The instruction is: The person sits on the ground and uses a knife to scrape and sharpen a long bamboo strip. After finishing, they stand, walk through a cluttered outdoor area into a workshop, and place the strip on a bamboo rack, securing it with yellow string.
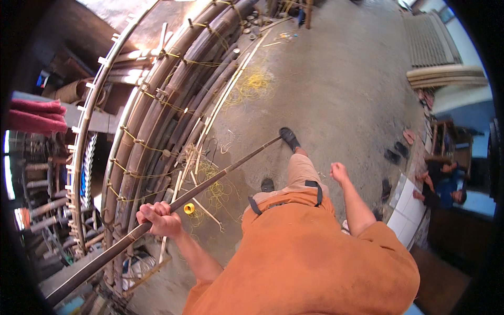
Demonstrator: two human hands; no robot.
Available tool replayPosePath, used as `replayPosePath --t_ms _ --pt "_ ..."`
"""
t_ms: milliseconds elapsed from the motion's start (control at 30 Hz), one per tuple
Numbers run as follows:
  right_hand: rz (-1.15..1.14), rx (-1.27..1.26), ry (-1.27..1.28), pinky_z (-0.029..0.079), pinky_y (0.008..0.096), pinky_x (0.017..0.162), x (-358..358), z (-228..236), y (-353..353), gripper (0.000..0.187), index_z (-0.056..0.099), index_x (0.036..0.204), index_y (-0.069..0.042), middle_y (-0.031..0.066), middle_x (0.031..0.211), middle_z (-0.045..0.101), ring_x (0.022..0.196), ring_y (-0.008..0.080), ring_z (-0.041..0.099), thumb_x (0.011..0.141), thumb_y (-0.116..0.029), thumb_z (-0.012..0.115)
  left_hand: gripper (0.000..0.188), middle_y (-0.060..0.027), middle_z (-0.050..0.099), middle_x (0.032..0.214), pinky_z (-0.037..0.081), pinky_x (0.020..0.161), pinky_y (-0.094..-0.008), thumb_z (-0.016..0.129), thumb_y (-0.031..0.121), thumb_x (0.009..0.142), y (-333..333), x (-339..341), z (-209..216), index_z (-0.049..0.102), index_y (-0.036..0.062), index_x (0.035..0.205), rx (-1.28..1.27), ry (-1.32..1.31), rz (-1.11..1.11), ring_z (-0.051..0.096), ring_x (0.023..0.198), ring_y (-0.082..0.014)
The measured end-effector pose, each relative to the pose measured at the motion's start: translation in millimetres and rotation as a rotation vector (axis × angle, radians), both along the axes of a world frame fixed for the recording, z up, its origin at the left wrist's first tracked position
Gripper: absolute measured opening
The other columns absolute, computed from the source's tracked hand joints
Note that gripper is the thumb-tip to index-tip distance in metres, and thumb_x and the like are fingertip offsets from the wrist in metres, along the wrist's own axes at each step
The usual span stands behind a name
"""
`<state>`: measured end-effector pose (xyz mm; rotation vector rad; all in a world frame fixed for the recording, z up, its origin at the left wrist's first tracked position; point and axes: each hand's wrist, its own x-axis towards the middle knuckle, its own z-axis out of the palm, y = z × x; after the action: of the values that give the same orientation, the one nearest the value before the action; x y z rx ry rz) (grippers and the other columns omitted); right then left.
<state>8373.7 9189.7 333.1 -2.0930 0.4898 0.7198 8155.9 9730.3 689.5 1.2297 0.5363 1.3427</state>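
Observation:
My left hand [157, 219] is wrapped round a long dark bamboo pole [202, 185]. The pole slants from the lower left up to the middle, and its thin end appears beside my forward foot in a dark sandal [289, 138]. Out to my right side, away from any object, my right hand [339, 172] is held with its fingers curled in and nothing visible in it. To the left of the pole lie long bamboo poles [152, 107] tied with yellow cord.
Loose yellow cord [254, 82] and thin pale strips [233, 89] lie on the concrete floor [341, 79]. A yellow roll [189, 208] sits near the pole. At right are loose sandals [392, 156], stacked corrugated sheets [446, 76] and a seated person [446, 184]. A red cloth [39, 115] hangs at left.

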Motion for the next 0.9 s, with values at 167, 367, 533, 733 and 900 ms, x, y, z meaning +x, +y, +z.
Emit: replayPosePath --t_ms 167,367,533,733,900 --pt "0.273 0.033 0.005 0.046 0.0274 0.052 180 8 98 0.027 0.064 0.106 -0.008 0.0041 0.082 0.065 0.063 0.0115 0.060 0.097 -0.033 0.057 0.039 0.0021 0.038 0.058 0.028 0.042 -0.0224 0.068 0.023 0.095 -27 17 -76 0.039 0.0114 0.071 0.178 0.336 0.299 0.033 0.047 -0.0053" --pt "0.482 0.225 0.030 0.047 0.0278 0.058 294 15 170 0.028 0.064 0.107 -0.009 0.0037 0.087 0.065 0.068 0.0110 0.060 0.097 -0.035 0.057 0.040 0.0025 0.043 0.059 0.032 0.047 -0.0235 0.068 0.029 0.094 -35 107 -56 0.045 0.0114 0.067 0.125 0.333 0.443 0.040 0.054 -0.0055" --pt "0.443 0.386 0.071 0.048 0.0254 0.064 332 82 232 0.030 0.063 0.114 -0.012 0.0025 0.092 0.066 0.073 0.0088 0.060 0.098 -0.037 0.057 0.045 0.0041 0.042 0.060 0.031 0.052 -0.0270 0.069 0.027 0.094 -30 177 -94 0.046 0.0092 0.061 0.216 0.536 0.359 0.038 0.056 -0.0063" --pt "0.484 0.857 -0.068 0.050 0.0271 0.075 345 247 334 0.042 0.054 0.129 -0.008 0.0058 0.105 0.067 0.086 0.0113 0.062 0.102 -0.040 0.051 0.035 -0.0126 0.062 0.061 0.043 0.048 -0.0392 0.064 0.029 0.095 -55 265 -154 0.064 0.0059 0.069 0.424 0.894 0.072 0.059 0.051 -0.0245" --pt "0.391 2.070 -0.106 0.045 0.0478 0.103 384 408 309 0.091 0.033 0.149 -0.009 0.0234 0.132 0.056 0.118 0.0296 0.059 0.087 -0.073 0.050 0.043 -0.0157 0.062 0.062 0.048 0.052 -0.0470 0.061 0.042 0.094 -97 334 -175 0.061 0.0091 0.066 0.524 1.172 -0.115 0.064 0.060 -0.0381"
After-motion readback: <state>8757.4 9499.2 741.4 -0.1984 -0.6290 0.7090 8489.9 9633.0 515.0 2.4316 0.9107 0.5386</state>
